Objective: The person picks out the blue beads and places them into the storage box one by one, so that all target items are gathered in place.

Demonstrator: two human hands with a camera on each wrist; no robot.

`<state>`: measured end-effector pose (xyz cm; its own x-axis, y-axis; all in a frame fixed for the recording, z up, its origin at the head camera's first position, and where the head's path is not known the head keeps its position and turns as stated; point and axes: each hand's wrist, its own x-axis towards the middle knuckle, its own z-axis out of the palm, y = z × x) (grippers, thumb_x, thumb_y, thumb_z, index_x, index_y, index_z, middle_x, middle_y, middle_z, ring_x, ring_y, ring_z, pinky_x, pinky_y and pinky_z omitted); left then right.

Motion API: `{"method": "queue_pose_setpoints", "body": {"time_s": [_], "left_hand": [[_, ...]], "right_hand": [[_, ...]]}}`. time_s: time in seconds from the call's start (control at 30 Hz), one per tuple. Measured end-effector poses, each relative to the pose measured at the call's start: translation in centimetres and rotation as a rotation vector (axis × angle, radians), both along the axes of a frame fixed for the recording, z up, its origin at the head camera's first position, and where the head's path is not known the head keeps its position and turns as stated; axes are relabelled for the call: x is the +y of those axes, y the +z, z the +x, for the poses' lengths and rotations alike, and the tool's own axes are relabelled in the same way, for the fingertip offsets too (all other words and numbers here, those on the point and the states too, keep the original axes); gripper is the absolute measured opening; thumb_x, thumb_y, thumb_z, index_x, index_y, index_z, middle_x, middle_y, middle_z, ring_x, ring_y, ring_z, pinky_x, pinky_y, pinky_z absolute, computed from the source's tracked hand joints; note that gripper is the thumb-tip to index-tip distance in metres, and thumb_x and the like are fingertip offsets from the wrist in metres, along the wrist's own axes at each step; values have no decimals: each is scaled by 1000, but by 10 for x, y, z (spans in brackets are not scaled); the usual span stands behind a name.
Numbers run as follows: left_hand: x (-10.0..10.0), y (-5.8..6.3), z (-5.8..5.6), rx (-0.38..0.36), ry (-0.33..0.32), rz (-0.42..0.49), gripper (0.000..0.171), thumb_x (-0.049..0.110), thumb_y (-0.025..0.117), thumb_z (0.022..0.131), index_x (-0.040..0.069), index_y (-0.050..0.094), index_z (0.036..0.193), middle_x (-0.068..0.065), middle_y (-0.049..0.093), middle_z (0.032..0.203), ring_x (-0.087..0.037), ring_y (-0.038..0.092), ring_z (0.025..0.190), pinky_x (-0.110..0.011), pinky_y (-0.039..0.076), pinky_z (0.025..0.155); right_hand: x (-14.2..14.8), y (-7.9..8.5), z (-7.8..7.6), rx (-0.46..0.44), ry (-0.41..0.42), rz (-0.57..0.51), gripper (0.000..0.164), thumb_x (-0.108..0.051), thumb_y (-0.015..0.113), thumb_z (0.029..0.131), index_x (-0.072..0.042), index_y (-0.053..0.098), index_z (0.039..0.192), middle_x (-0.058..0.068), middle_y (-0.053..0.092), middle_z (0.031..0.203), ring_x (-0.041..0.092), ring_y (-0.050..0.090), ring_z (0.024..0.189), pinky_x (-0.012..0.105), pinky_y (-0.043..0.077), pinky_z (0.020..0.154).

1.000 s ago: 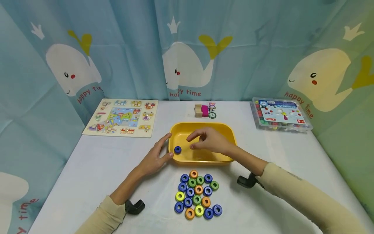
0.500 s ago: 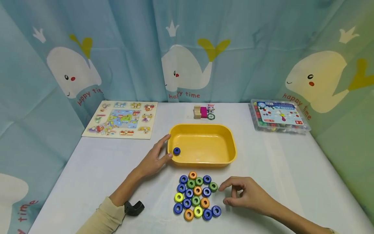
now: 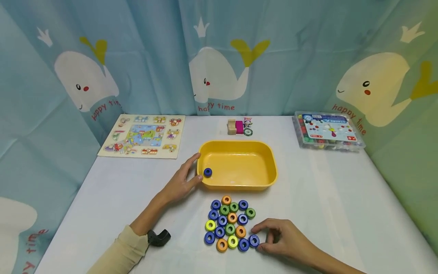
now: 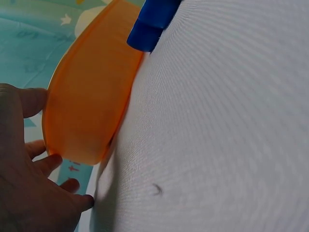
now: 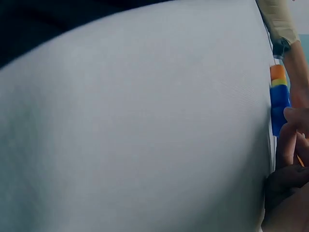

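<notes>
A yellow plastic tray (image 3: 236, 187) stands mid-table, with one dark blue ring (image 3: 207, 172) inside at its left end. My left hand (image 3: 179, 184) rests on that end, thumb and fingers spread along the rim. In the left wrist view its fingers lie against the tray's wall (image 4: 91, 92). In front of the tray lies a cluster of blue, green, orange and yellow rings (image 3: 230, 229). At its right edge my right hand (image 3: 285, 239) reaches in, thumb and index finger apart on either side of a blue ring (image 3: 254, 241), the thumb right at its edge.
A wooden picture puzzle board (image 3: 172, 146) lies at the back left. A small toy figure (image 3: 247, 123) with a magenta and tan block (image 3: 236, 127) stands behind the tray. At the back right sits a clear plastic case (image 3: 330, 131). A patterned curtain (image 3: 154, 76) hangs behind.
My right hand has left the tray, come down to the right of the cluster, and moved in to the blue ring at its edge. My left hand stays at the tray.
</notes>
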<state>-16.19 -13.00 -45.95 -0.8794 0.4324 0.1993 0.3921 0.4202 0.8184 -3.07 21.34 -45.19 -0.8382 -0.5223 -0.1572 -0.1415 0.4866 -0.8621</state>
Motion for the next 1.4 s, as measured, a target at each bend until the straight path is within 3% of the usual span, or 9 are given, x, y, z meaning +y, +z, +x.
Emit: {"method": "queue_pose_setpoints", "body": {"time_s": [0.23,0.53,0.67,0.8,0.97,1.1,1.2,1.27,1.4], "left_hand": [[1,2,-1,-8,-5,-2,67,27,57,92,23,21,149,4,19,152,-18,15,138,-46,15,110],[0,0,-4,10,-5,-10,68,34,55,92,23,19,149,4,19,152,-17,16,138,-45,16,110],[0,1,-4,-1,-10,-5,68,34,55,92,24,19,149,5,19,152,-16,15,138,-45,15,110],[-1,0,-4,-1,-14,1,68,32,56,92,23,20,149,5,19,152,-16,16,138,-44,15,110],[0,5,-2,-7,-22,8,68,26,57,93,17,20,149,-3,19,152,-21,15,138,-46,14,110],[2,29,8,-35,-26,13,66,18,56,93,7,21,148,-12,20,151,-27,16,138,-47,13,110],[5,44,14,-42,-31,18,64,14,55,92,2,22,146,-17,21,150,-31,17,137,-47,14,110],[4,41,13,-39,-29,18,64,14,55,92,3,22,146,-17,22,150,-31,17,137,-47,14,110],[2,20,3,-20,-23,22,67,16,57,92,8,21,148,-12,21,151,-27,16,138,-48,13,110]], "right_hand": [[-2,-5,1,44,12,5,33,-32,78,73,-25,69,105,-10,65,85,6,56,57,22,46,49],[-2,-2,-1,71,16,7,31,-33,78,74,-27,68,103,-10,62,72,6,55,56,22,46,48],[-2,9,-3,32,16,-11,29,-32,78,74,-27,69,102,-7,63,75,8,55,56,23,47,48],[-5,33,-12,45,52,-45,28,-30,76,77,-26,68,104,-3,64,80,10,55,55,24,47,46],[-14,70,-37,173,80,-77,30,-25,76,78,-24,67,106,-5,62,75,11,53,56,24,44,45],[-24,92,-69,251,83,-92,30,-20,76,78,-24,67,107,-5,62,78,14,53,59,26,45,47],[-33,98,-96,253,61,-80,28,-21,76,78,-25,68,105,-3,63,84,16,54,62,25,45,49],[-39,96,-114,222,38,-70,27,-24,76,78,-25,69,104,-3,64,88,18,53,62,24,44,48],[-53,79,-145,132,-8,-52,27,-29,78,75,-25,70,101,-5,66,99,23,52,60,24,44,48]]}}
